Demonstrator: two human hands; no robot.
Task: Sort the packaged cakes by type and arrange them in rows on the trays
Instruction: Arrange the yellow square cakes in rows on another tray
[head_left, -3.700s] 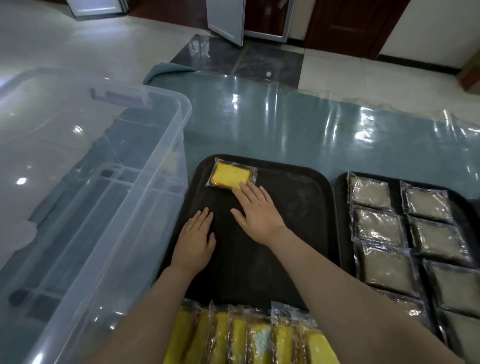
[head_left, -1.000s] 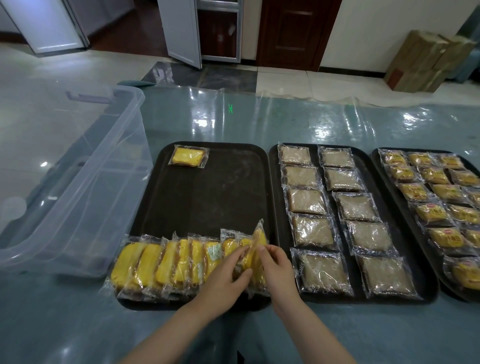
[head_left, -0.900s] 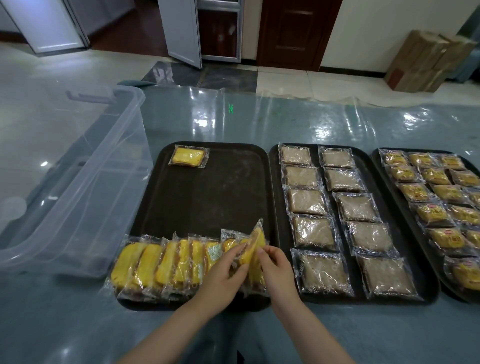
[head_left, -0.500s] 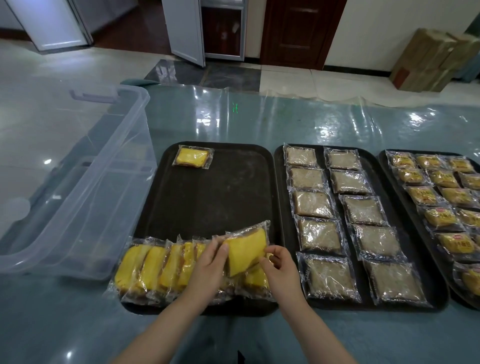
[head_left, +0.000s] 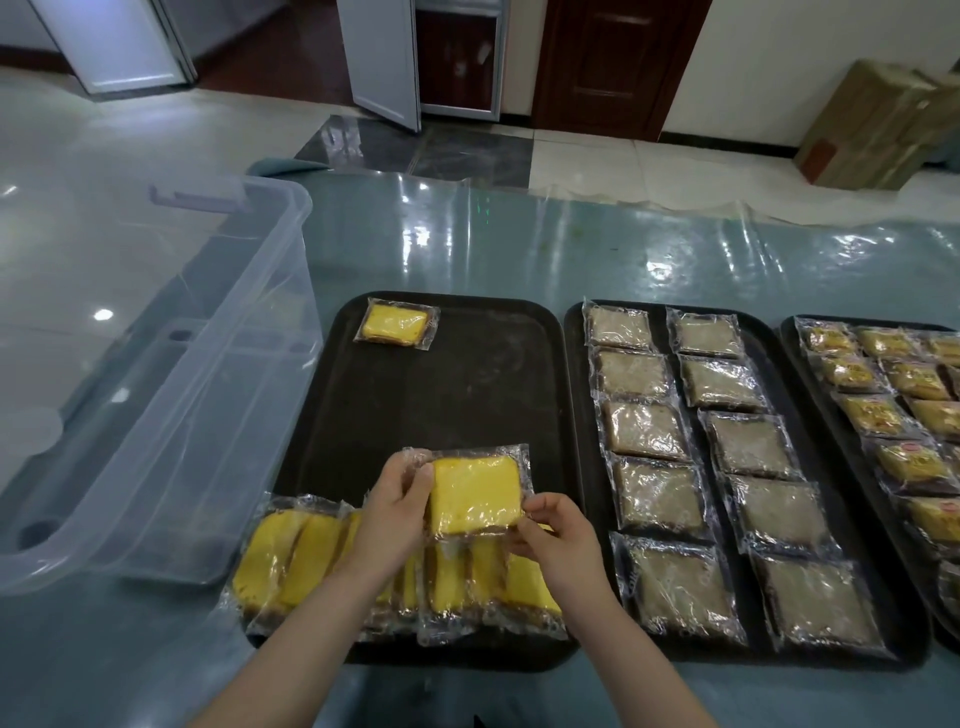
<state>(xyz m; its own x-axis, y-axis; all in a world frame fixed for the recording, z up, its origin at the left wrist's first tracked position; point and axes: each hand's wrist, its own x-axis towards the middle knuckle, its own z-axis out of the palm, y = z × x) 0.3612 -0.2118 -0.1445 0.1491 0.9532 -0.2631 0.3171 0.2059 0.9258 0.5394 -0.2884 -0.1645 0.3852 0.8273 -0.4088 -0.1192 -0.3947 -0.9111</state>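
Observation:
A wrapped yellow cake (head_left: 475, 493) is held flat above the near part of the left black tray (head_left: 467, 395). My left hand (head_left: 392, 512) pinches its left edge and my right hand (head_left: 558, 535) pinches its lower right corner. Beneath them, several yellow cakes (head_left: 291, 561) stand overlapped in a stack along the tray's near edge. One yellow cake (head_left: 396, 323) lies alone at the tray's far left corner. The middle tray (head_left: 576, 415) carries two rows of pale brown cakes (head_left: 647, 431). The right tray (head_left: 810, 410) holds small labelled yellow cakes (head_left: 878, 415).
A large clear plastic bin (head_left: 156, 374) stands on the table to the left of the trays. The table (head_left: 467, 244) is covered with a shiny clear sheet. Cardboard boxes (head_left: 878, 124) sit on the floor at the far right.
Both hands pulled one yellow cake out of the right end of the stack, turned it from upright to flat and raised it slightly above the stack.

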